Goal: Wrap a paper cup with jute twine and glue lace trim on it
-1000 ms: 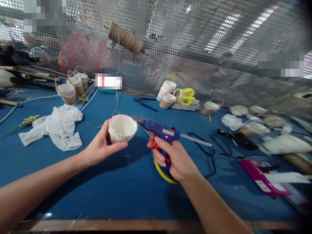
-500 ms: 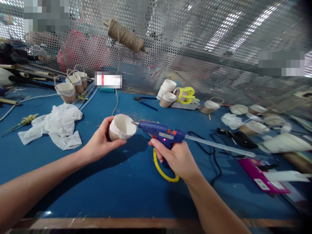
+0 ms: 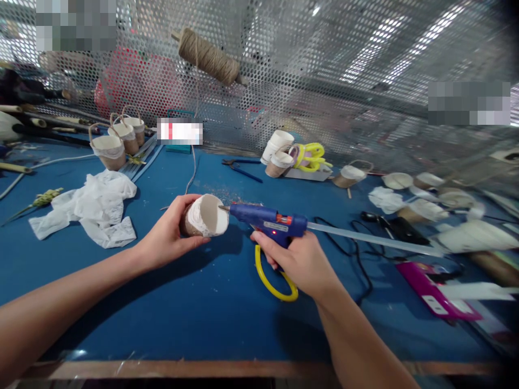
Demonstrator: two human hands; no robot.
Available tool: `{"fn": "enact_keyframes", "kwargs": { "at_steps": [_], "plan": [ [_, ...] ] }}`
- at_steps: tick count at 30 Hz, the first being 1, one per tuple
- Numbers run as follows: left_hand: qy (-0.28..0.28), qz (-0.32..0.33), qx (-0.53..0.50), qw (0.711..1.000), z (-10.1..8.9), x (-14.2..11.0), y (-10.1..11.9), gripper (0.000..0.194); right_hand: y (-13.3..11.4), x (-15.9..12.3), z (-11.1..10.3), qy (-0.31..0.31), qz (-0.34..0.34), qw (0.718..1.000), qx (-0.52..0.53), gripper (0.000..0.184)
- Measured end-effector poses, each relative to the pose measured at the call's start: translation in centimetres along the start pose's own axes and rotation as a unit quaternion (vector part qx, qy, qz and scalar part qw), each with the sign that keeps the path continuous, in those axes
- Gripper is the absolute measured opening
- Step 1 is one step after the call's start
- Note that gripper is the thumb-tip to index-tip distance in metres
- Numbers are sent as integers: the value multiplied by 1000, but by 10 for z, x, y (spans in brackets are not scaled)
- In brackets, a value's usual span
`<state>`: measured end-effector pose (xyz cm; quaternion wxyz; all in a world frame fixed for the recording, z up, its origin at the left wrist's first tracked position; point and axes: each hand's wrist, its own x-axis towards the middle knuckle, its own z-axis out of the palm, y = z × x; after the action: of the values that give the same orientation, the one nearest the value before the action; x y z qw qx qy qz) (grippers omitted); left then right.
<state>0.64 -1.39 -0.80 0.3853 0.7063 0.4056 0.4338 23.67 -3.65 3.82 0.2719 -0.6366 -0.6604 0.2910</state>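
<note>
My left hand [image 3: 172,229] is wrapped round a small cup [image 3: 197,216], brown below with a white lace band at its rim. The cup is tilted, its white inside facing right. In my right hand [image 3: 294,256] is a blue hot glue gun [image 3: 263,216] with a red light lit on its side. A long clear glue stick [image 3: 373,239] sticks out of its back end. The metal nozzle is at the cup's rim; whether it touches the inner wall I cannot tell. Yellow-handled scissors [image 3: 259,270] lie beneath my right hand, partly hidden.
White lace [image 3: 95,208] lies on the left of the blue table [image 3: 194,319]. Handled cups [image 3: 109,154] stand behind it. Pliers [image 3: 243,168] and stacked cups [image 3: 278,146] are at the back. A magenta power strip [image 3: 436,294] and black cables [image 3: 359,265] are on the right. Twine [image 3: 208,56] hangs on the mesh.
The cup has tipped over to the right in my left hand. My right hand has turned the glue gun level and brought its nozzle in at the cup's rim.
</note>
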Motion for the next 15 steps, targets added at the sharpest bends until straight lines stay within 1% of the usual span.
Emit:
{"fn": "enact_keyframes", "kwargs": {
  "at_steps": [3, 5, 7, 8, 10, 11, 13, 15],
  "plan": [
    [-1, 4, 2, 1000, -1, 0, -3, 57, 0, 0, -1, -12, 8, 1000, -1, 34],
    [3, 6, 8, 1000, -1, 0, -7, 60, 0, 0, -3, -41, 13, 999, 13, 38],
    [10, 3, 22, 1000, -1, 1, -9, 64, 0, -1, -5, -67, -3, 996, 55, 40],
    [14, -2, 26, 1000, -1, 1, -9, 65, 0, -1, -5, -71, -17, 993, 92, 38],
    [20, -21, 13, 999, -1, 1, -8, 65, 0, 0, -5, -71, -34, 979, 186, 31],
    [24, -34, -6, 999, 0, 1, -7, 64, 0, 1, -4, -72, -31, 969, 235, 28],
    [33, -61, -54, 996, 2, 0, -4, 62, 0, 2, 0, -84, -1, 944, 319, 25],
    [44, -77, -96, 991, 4, -1, -1, 62, 0, 3, 6, -100, 38, 921, 375, 25]
  ]
}}
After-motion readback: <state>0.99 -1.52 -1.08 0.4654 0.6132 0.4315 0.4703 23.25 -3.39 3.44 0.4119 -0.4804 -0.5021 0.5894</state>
